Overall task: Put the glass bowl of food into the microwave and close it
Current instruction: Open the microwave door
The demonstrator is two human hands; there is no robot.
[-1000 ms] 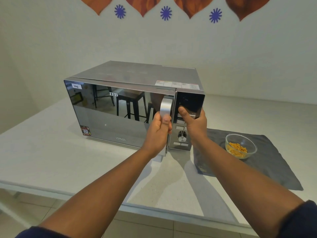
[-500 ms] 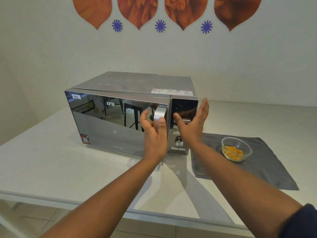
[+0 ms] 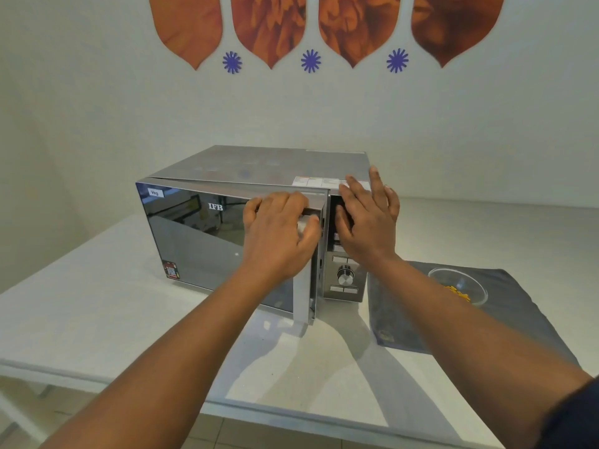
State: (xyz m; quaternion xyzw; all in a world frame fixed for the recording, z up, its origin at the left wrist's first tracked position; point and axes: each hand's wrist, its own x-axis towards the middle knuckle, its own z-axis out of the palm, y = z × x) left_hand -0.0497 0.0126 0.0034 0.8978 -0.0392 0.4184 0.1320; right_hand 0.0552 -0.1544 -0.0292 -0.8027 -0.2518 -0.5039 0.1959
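A silver microwave (image 3: pixel 259 166) with a mirrored door (image 3: pixel 201 241) stands on the white table. The door's right edge stands slightly out from the body, showing a narrow gap. My left hand (image 3: pixel 278 234) is closed around the door handle near its top. My right hand (image 3: pixel 366 218) lies flat with spread fingers against the control panel and the top right corner of the microwave. The glass bowl (image 3: pixel 466 283) with yellow food sits on a grey cloth to the right of the microwave, partly hidden by my right forearm.
The grey cloth (image 3: pixel 518 306) lies on the white table (image 3: pixel 81 319) at the right. The table's front edge runs across the lower view. A white wall with orange and blue decorations stands close behind the microwave.
My left hand let go of the handle, then gripped it again higher up. My right hand moved up onto the panel's top corner. The door has come slightly ajar.
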